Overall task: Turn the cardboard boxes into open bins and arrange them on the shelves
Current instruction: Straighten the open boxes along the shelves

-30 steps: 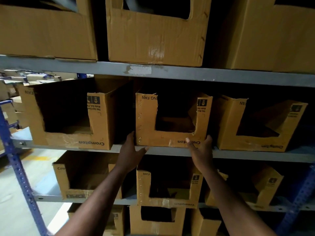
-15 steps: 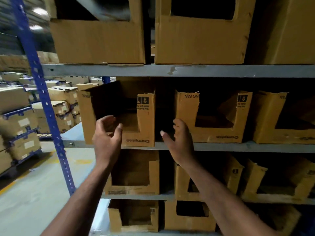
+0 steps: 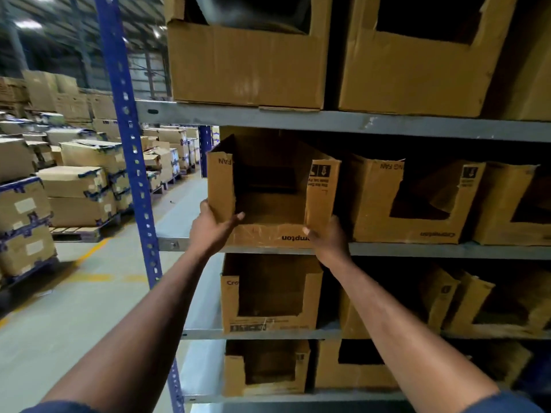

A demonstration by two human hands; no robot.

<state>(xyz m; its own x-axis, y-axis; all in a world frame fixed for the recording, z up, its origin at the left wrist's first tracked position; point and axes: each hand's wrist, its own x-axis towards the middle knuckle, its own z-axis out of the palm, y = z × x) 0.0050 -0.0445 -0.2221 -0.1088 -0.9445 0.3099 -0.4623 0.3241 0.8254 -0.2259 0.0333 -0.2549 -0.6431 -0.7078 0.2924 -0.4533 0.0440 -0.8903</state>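
Where the grey shelf (image 3: 417, 250) meets the blue upright (image 3: 131, 162), the leftmost cut-open bin (image 3: 268, 234) sits at its edge, left hand (image 3: 208, 231) and right hand (image 3: 326, 238) both gripping its front corners; palletised cartons (image 3: 74, 186) crowd the warehouse floor (image 3: 74, 308).

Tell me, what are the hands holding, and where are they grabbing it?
Both hands grip the leftmost cardboard bin on the middle shelf: the left hand on its lower left front corner, the right hand on its lower right front corner.
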